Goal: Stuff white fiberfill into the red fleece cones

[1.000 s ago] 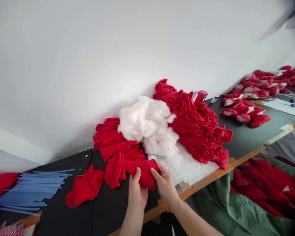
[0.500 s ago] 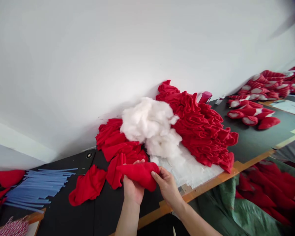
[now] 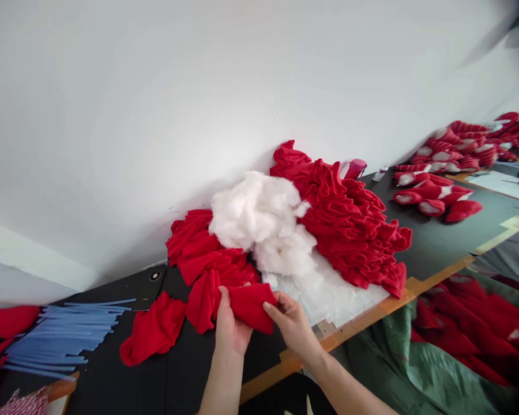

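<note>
A red fabric piece (image 3: 253,305), sewn like a small pouch, is held between both hands over the table's front part. My left hand (image 3: 232,324) grips its left end, thumb on top and fingers underneath. At the right end, my right hand (image 3: 288,317) pinches the edge between thumb and fingers. Just beyond lies a heap of white stuffing (image 3: 257,210) on a clear plastic sheet (image 3: 350,300). Flat red pieces (image 3: 199,248) are stacked left of the stuffing, and a larger red pile (image 3: 346,222) rises on its right. One crumpled red piece (image 3: 155,328) lies alone to the left.
Blue strips (image 3: 64,334) and red-white cord (image 3: 26,403) lie at left. Stuffed red pieces (image 3: 436,196) and a small bottle (image 3: 379,173) sit at back right. A green sack (image 3: 441,369) with red pieces hangs below the taped table edge (image 3: 372,317).
My left thumb has come over the top of the red piece. The piece now looks flatter and squarer, its pointed left end no longer showing. The view has shifted slightly.
</note>
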